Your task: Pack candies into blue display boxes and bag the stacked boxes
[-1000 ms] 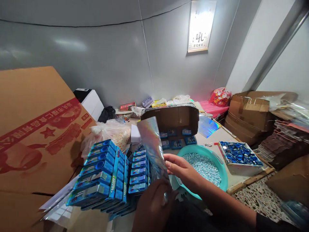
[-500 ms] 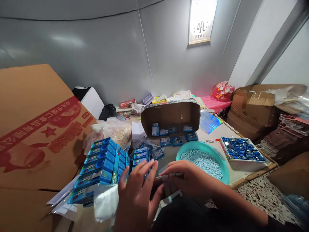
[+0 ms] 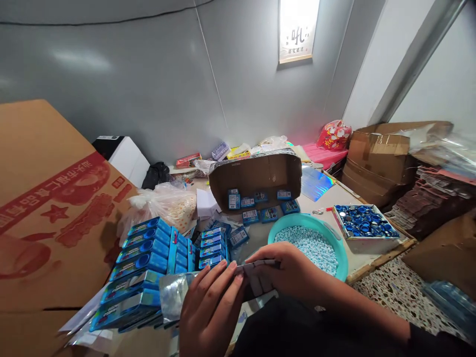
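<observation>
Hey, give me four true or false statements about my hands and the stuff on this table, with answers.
1. The left hand and right hand both hold a shiny silver sheet. True.
2. The teal basin is empty. False: it holds pale blue pellets.
3. The tray right of the basin holds blue caps. True.
4. The stacked blue boxes lie right of the basin. False: they lie to its left.
</observation>
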### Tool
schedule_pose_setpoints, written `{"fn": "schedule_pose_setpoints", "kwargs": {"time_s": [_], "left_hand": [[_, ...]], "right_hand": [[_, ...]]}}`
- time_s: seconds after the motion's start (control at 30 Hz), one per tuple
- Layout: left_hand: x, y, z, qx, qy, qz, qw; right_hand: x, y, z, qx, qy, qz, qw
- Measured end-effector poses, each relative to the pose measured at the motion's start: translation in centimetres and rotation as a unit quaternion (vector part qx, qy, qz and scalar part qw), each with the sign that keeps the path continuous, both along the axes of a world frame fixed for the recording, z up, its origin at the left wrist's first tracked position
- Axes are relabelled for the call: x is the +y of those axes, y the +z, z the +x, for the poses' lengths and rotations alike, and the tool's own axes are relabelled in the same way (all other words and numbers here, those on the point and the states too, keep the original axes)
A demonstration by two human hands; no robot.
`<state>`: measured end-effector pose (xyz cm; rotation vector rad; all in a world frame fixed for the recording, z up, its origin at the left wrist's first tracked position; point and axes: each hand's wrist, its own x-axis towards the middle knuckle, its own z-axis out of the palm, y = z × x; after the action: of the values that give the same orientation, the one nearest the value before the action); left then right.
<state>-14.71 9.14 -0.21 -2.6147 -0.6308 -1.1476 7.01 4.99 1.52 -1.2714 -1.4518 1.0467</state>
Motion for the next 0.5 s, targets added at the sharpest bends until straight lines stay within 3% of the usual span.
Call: {"fn": "schedule_pose_setpoints", "kwargs": {"time_s": [0.13,0.23,0.33,0.43,0.5], "left_hand": [[-0.5,-0.3,0.3,0.006,-0.024,-0.027,0.999],[-1.4,-0.4,0.7,-0.05,-0.088,-0.119,0.988],[-2.1,0.1,0.0,-0.219,-0.046,-0.259,0.94],[-1.8,1.3,-3.0,-0.368,0.096,-0.379,0.844],[-0.8,2.1,-5.8,-0.436,0.175,-0.432,0.77]], "right_hand": [[0.2,0.4,-0.1,0.011,-0.008,0.002,1.0],[0.9,-1.0,1.0,0.036,-0.055,-0.012,0.998],[1.6,-5.5,3.7,0.064,-0.174,-0.081,0.979],[1.0,-12.1,7.6,0.029,-0.288,-0.157,0.944],[0.1,-16.1,9.9,-0.081,-0.329,-0.17,0.925]]}}
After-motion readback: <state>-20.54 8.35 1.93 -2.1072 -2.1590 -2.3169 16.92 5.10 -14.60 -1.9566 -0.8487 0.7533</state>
